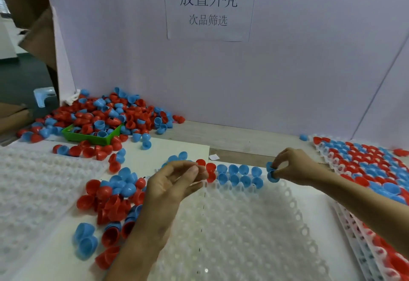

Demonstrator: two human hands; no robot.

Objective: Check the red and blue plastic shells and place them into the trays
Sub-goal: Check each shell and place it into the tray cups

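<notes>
**Presently: right hand pinching blue shells at the far row of the centre tray**

Presently the right hand (pixel 294 165) pinches blue shells (pixel 271 173) between curled fingertips and thumb; what looks like two shells sit in the grip, one above the other, at the right end of the filled far rows. Directly left of that grip, seated blue shells (pixel 240 175) run in two rows, ending in a few seated red shells (pixel 210 171).

The left hand (pixel 174 183) hovers just left of those red shells, fingers loosely curled with the thumb near the fingertips. Whether it holds anything cannot be told; no shell shows between the fingers.

Below both hands lies the white plastic centre tray (pixel 239 232), its remaining pockets unfilled. Left of the left hand and wrist is a loose cluster of red and blue shells (pixel 112 201) on a white sheet (pixel 155 150). Further left lies an unfilled white tray (pixel 37 183).

Right of the right forearm, stacked trays (pixel 376 165) carry mixed red and blue shells across the top layer.

Beyond the left hand, well apart, a large shell heap (pixel 110 112) lies against the partition, spilling over a green bin (pixel 88 138). A paper notice (pixel 208 6) with printed characters is fixed to the lilac partition (pixel 309 59).
</notes>
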